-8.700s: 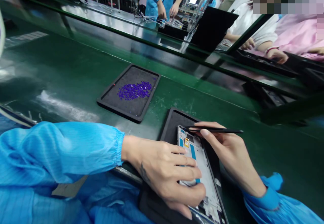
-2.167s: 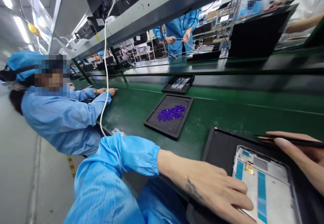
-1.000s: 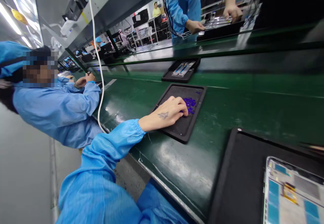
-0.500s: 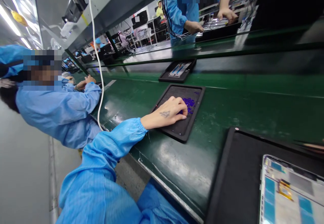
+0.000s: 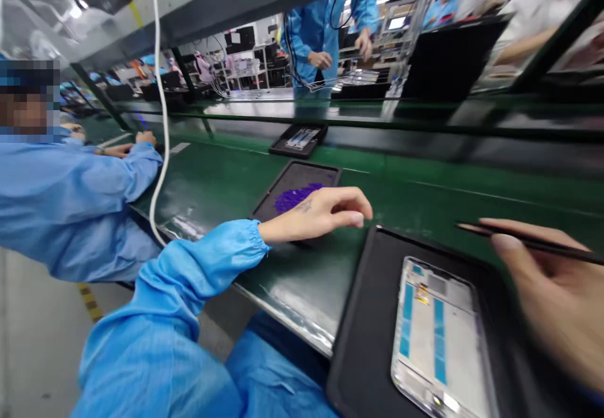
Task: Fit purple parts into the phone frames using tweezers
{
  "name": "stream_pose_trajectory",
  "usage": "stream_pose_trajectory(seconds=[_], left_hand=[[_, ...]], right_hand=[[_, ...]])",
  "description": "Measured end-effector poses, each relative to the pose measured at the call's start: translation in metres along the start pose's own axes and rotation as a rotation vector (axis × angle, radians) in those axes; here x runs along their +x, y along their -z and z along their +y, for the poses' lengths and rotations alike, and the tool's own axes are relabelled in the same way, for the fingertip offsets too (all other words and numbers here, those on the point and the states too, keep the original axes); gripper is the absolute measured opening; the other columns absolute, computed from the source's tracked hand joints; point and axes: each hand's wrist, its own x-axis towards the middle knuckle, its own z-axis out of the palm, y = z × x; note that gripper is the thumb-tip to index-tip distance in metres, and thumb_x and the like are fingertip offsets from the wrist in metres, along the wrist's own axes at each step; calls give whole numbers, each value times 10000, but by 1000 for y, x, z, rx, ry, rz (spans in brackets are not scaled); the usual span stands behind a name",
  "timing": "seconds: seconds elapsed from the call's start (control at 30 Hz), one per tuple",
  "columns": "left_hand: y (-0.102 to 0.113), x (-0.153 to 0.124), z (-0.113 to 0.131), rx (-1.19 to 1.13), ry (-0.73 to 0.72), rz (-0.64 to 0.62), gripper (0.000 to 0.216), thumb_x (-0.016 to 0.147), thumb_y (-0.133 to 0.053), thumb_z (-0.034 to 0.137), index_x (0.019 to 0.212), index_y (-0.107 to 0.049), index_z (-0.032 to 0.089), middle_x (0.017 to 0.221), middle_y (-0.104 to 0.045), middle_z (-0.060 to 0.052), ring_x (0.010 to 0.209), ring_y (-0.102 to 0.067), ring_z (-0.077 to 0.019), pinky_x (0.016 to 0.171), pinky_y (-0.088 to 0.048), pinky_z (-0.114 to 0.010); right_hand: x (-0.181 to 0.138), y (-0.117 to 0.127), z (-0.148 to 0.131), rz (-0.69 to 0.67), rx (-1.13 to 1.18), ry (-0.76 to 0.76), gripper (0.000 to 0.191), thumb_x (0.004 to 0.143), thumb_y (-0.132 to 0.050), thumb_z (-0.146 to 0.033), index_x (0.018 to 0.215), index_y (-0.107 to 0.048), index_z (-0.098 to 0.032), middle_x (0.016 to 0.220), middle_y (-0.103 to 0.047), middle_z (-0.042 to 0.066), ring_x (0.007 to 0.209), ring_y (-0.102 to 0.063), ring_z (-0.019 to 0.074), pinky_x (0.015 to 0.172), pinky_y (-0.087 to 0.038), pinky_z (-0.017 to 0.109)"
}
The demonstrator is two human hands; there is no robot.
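My left hand, fingers curled together, hovers between a small black tray and a larger black tray. Its fingertips point down and away, so whatever they pinch is hidden. Many tiny purple pieces lie heaped in the small tray, partly behind the hand. On the larger tray rests a silver phone frame with blue strips and a gold flex piece. At the right, my right hand, a little blurred, grips black tweezers whose tip points left above the far edge of that tray.
Another black tray with a phone frame sits farther back on the green bench. A white cable hangs at the left. One co-worker sits left; another person stands across the bench.
My left hand has left the small tray's purple pieces and moved right toward the larger tray. My right hand with the tweezers has come into view as the camera turned right.
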Motion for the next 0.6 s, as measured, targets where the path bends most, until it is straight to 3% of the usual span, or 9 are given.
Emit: stream_pose_trajectory(seconds=[0.13, 0.27, 0.6], left_hand=[[-47, 8, 11, -600, 173, -161, 395, 768, -788, 448, 876, -633, 101, 790, -625, -25, 728, -561, -105, 732, -432, -259], [-71, 0, 1, -917, 360, -186, 410, 745, -832, 419, 888, -647, 82, 811, -637, -28, 709, -564, -67, 745, -427, -228], [-77, -6, -8, -1092, 382, -103, 314, 812, -794, 336, 913, -642, 80, 826, -643, -25, 746, -594, -60, 754, -431, -198]], right_hand=[[-4, 10, -36, -31, 302, 9, 314, 914, -640, -500, 1060, -730, -237, 1001, -746, 79, 829, -714, 231, 783, -574, 393], [-23, 24, -52, -60, 288, 47, 208, 955, -616, -414, 1022, -739, -260, 928, -724, 37, 730, -674, 171, 667, -561, 310], [-41, 27, -57, -243, 226, 100, 163, 971, -589, -364, 991, -742, -313, 932, -715, 4, 814, -688, 185, 725, -565, 297]])
